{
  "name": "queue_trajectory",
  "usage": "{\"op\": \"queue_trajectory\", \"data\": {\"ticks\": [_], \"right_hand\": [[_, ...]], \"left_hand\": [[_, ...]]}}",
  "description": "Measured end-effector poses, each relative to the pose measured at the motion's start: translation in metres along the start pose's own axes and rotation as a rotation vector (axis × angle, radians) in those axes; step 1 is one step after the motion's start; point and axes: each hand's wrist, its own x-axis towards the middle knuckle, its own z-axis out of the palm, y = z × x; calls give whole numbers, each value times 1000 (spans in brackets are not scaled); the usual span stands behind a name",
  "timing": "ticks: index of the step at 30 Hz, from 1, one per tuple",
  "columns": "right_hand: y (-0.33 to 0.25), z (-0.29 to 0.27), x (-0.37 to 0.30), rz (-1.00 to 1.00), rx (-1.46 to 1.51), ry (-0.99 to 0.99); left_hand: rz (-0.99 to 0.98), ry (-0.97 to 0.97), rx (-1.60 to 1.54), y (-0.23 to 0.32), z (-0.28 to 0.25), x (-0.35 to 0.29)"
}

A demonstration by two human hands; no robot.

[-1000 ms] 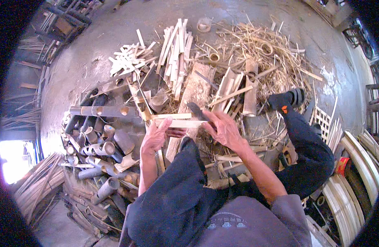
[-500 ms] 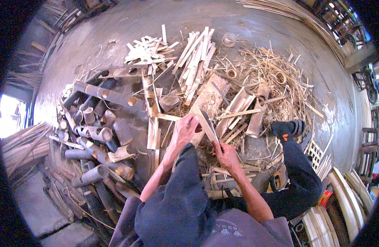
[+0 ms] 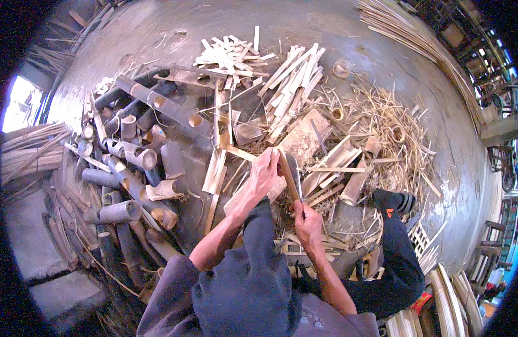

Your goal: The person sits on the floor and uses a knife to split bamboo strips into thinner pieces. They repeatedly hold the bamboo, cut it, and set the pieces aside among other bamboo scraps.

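Note:
My left hand [image 3: 264, 169] is closed round the upper end of a bamboo strip [image 3: 288, 178], its thumb at the tip. The strip stands tilted in front of me, its brown side showing. Alongside its right edge lies a knife's grey blade [image 3: 295, 173]. My right hand [image 3: 309, 223] is closed at the lower end of the strip and blade; the knife's handle is hidden in the fist. Beyond the hands, a worn wooden block [image 3: 304, 136] lies on the floor, with a thin dark metal piece [image 3: 318, 136] across it.
Dark bamboo tubes [image 3: 121, 212] are heaped at the left. Pale split strips [image 3: 293, 84] and a pile of short slats [image 3: 228, 55] lie ahead. Shavings [image 3: 391, 126] cover the right side, near my dark-clad foot [image 3: 395, 199]. Long strips [image 3: 422, 42] line the far right.
The strip has turned from its pale face to its brown side and stands more upright. My right hand has moved slightly lower. The whole view has shifted a little.

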Motion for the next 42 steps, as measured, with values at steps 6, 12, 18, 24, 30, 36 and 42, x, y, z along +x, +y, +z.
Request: {"op": "queue_trajectory", "data": {"ticks": [6,12,18,24,30,36,42], "right_hand": [[26,22,-2,60,177,-40],[30,25,-5,150,251,-111],[19,16,-5,109,114,-25],[5,9,-5,-15,-28,36],[5,7,-5,-36,-35,32],[40,15,14,143,286,18],[32,-19,34,476,739,-18]], "left_hand": [[-73,-50,-162,-1,0,3],[-140,-74,-182,-6,-3,6],[-2,-104,4,0,-5,4],[219,16,128,-19,0,5],[295,-15,504,-23,-9,11],[184,-332,320,8,-3,-17],[118,-936,228,-23,-12,-74]]}}
